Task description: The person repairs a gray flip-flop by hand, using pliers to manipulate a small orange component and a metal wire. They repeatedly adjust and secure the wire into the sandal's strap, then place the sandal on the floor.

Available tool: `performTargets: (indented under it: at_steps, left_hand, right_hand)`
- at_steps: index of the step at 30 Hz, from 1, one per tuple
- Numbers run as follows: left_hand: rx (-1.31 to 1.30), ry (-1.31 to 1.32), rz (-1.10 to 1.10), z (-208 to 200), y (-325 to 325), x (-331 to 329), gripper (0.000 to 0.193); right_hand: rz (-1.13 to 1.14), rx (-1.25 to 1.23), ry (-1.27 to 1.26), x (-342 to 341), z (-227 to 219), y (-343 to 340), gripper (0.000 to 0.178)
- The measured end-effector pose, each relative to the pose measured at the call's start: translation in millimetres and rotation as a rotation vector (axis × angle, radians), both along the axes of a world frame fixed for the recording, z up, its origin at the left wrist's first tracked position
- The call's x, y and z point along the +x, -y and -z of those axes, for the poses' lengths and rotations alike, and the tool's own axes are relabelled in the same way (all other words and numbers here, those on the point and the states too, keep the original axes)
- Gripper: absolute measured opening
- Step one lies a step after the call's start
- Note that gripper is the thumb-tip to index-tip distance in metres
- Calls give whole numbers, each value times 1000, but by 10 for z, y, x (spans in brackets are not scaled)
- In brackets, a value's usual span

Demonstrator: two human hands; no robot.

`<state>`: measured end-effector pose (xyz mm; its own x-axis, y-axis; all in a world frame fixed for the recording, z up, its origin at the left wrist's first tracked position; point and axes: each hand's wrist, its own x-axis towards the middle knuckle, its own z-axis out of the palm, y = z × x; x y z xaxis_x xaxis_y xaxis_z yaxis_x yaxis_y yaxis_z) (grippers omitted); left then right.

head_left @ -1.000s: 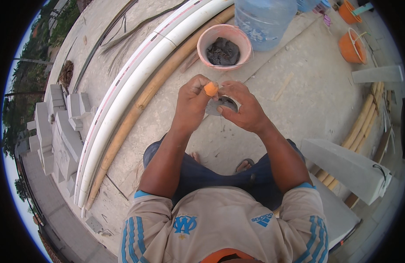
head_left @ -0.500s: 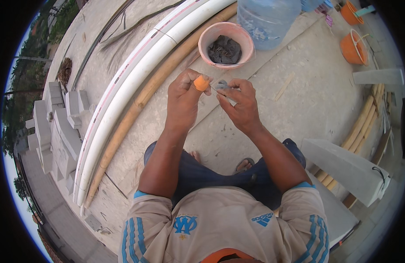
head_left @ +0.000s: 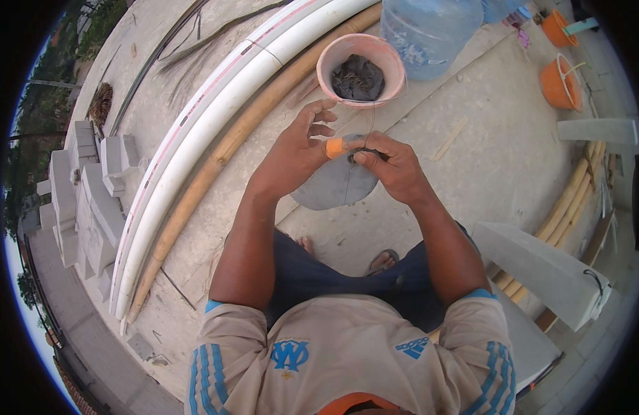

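My right hand pinches a thin dark wire between thumb and index finger, beside a dark spot on a flat, round grey piece. The wire sticks up past the fingers, and a fine strand crosses the grey face. What the round piece is made of I cannot tell. My left hand has its fingers apart. Its thumb, with an orange wrap, stretches across the upper part of the grey piece and meets the right fingertips. Whether the thumb presses on the wire is hidden.
Beyond my hands stand a pinkish bucket with dark material inside and a clear blue plastic jug. White pipes and a bamboo pole curve along the left. Grey blocks and a pale beam flank me; orange buckets sit far right.
The round grey piece now shows broadly below my hands, where only a small grey shape showed. My left fingers have spread and its thumb has reached right toward the right hand.
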<state>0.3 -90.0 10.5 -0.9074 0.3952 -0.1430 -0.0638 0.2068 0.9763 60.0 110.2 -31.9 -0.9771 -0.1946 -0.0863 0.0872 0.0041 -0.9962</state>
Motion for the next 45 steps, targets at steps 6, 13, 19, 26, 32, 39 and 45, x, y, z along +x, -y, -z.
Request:
performTargets:
  at_steps: [6,13,19,26,32,39,45]
  left_hand:
    - [-275,145,289,-29,-12,-4,42]
    - [-271,48,116,-69,-150,54,44]
    - [-229,28,97,-48,-165,60,41]
    - [-150,1,132,83,-158,73,32]
    - [-145,-5,193,88,-153,29,28]
    - [-55,87,227,-10,-106,31,27]
    - [12,96,238,-107,-108,74,30]
  right_hand:
    - [-33,-71,50,-63,-66,-104,24]
    - [330,227,-235,-123,-163,-108,29]
    - [231,179,48,-19,-148,-110,27]
    - [130,268,47,12,-145,-106,19]
    - [125,59,152,16,-153,-118,19]
    - [96,42,112,14,-229,-218,20]
    - [85,39,116,46,-308,-213,21]
